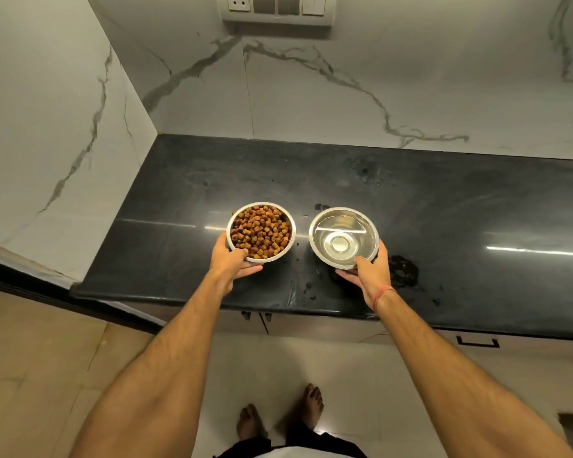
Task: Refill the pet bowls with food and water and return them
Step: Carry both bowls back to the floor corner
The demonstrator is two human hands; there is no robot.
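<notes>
Black counter (444, 206) | left hand (230, 259): kibble bowl (260, 232) | right hand (372, 269): water bowl (343, 238)

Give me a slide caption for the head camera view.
Left hand holds kibble-filled round steel bowl; right hand holds water-filled steel bowl over black counter.

Bench (444, 206): black polished stone slab, runs from centre-left to the right edge of frame, butted into the marble-veined wall corner at upper left. Glossy, with streaks of reflected light. Two steel bowls at centre, side by side, apart: kibble bowl (260, 231) on the left, heaped with brown pellets; water bowl (343, 237) on the right, holding clear water. Dark wet patches (404, 271) lower right of the water bowl, with small droplets scattered between and below the bowls.
</notes>
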